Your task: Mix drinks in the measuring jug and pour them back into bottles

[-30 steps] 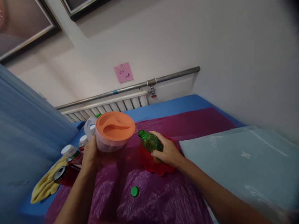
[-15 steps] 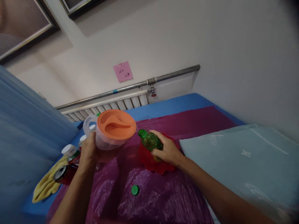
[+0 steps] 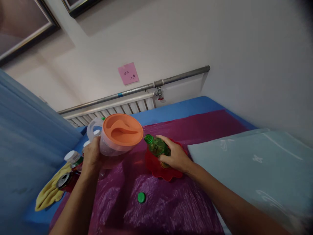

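My left hand [image 3: 93, 155] is closed on a clear plastic pitcher [image 3: 110, 148] with an orange lid [image 3: 123, 130], tilted toward the right; some of its fingers are hidden behind the pitcher. My right hand [image 3: 174, 155] wraps round a green bottle [image 3: 157, 146], whose uncapped mouth points left and up, close to the pitcher's rim. Under the bottle is a red scalloped dish [image 3: 168, 174]. A loose green bottle cap [image 3: 141, 197] lies on the purple plastic sheet [image 3: 171, 205] in front of the hands. Whether liquid passes between bottle and pitcher cannot be made out.
Left of my left arm stand bottles with white caps [image 3: 72, 156] and an opened dark red can [image 3: 67, 182], beside a yellow cloth [image 3: 49, 192]. A pale blue-green cloth [image 3: 249, 166] covers the right side. A radiator [image 3: 117, 109] and pipe [image 3: 181, 76] run along the wall.
Very little differs. The whole view has shifted slightly, and both hands keep hold of the pitcher and the bottle in nearly the same positions.
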### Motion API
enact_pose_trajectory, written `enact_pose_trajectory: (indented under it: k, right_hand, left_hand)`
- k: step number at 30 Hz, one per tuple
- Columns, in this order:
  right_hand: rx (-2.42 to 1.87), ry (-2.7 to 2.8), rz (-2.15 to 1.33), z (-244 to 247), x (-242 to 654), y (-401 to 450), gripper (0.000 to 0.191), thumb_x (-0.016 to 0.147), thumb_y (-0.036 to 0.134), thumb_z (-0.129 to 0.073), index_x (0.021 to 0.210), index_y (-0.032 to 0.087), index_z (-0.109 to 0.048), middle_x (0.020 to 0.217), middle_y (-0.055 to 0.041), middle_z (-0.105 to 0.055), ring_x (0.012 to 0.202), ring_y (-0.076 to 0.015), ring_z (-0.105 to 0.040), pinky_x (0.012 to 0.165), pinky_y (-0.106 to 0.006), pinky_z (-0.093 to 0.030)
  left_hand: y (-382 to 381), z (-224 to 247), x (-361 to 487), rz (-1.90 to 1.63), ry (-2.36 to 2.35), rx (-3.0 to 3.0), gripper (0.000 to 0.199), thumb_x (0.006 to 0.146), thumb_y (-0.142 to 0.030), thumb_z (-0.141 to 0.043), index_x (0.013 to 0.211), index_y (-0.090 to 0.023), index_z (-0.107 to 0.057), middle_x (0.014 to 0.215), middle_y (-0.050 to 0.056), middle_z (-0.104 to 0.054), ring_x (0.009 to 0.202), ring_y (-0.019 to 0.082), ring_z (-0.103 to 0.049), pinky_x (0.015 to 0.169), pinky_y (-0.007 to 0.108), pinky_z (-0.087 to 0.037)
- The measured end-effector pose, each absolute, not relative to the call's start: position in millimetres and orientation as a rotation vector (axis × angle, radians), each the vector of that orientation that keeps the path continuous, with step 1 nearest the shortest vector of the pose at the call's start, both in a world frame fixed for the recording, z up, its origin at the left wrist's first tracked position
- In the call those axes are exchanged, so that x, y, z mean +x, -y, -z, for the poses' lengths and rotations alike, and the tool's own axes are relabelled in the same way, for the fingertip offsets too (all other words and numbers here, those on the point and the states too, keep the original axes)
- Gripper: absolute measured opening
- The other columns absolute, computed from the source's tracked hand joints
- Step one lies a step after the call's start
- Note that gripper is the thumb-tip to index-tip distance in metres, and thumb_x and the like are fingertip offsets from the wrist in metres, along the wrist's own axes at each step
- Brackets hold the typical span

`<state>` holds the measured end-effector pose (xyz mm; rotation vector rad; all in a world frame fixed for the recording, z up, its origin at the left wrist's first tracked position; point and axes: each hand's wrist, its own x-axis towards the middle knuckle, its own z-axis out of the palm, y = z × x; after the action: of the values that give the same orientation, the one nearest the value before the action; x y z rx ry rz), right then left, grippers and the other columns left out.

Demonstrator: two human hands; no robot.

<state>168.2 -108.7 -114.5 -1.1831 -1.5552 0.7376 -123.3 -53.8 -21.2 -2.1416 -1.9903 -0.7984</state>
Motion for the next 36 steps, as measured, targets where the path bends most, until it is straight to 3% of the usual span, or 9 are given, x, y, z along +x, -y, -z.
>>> enact_pose_trajectory:
  k: [8, 17, 30, 36]
  right_hand:
    - [-1.166, 1.562, -0.717, 117.3, 168.3, 107.3, 0.073, 0.063, 0.018, -0.058, 0.135, 0.022, -0.050, 0.132, -0.0106, -0.062, 0.122, -0.0293, -0.057, 0.105, -0.047, -0.043]
    - [-1.178, 1.558, -0.731, 113.2, 167.7, 109.4, 0.072, 0.063, 0.018, -0.058, 0.135, 0.021, -0.051, 0.130, -0.0097, -0.063, 0.118, -0.0282, -0.060, 0.103, -0.045, -0.045]
    - [-1.178, 1.545, -0.753, 114.6, 167.5, 108.5, 0.074, 0.063, 0.015, -0.058, 0.136, 0.023, -0.050, 0.131, -0.0099, -0.062, 0.119, -0.0285, -0.059, 0.103, -0.048, -0.044]
    - [-1.178, 1.554, -0.750, 114.4, 168.1, 108.7, 0.073, 0.063, 0.016, -0.058, 0.135, 0.022, -0.050, 0.131, -0.0103, -0.062, 0.120, -0.0292, -0.058, 0.103, -0.049, -0.044]
  left_hand:
    - [57.1, 18.6, -124.4, 0.767, 1.872, -2.206, 0.057, 0.066, -0.037, -0.051, 0.116, -0.011, -0.059, 0.103, 0.017, -0.070, 0.105, 0.040, -0.064, 0.082, 0.044, -0.050]
    - [57.5, 14.7, -125.2, 0.699, 1.876, -2.197, 0.057, 0.063, -0.033, -0.057, 0.118, -0.014, -0.060, 0.102, 0.015, -0.071, 0.102, 0.040, -0.065, 0.080, 0.044, -0.051]
    - [57.0, 12.3, -125.6, 0.727, 1.915, -2.183, 0.048, 0.064, -0.031, -0.056, 0.111, -0.020, -0.062, 0.101, 0.010, -0.072, 0.101, 0.035, -0.066, 0.081, 0.041, -0.051]
    - [60.0, 4.3, -119.6, 0.651, 1.975, -2.176, 0.044, 0.068, -0.028, -0.053, 0.109, -0.016, -0.061, 0.101, 0.011, -0.071, 0.101, 0.037, -0.064, 0.082, 0.043, -0.049]
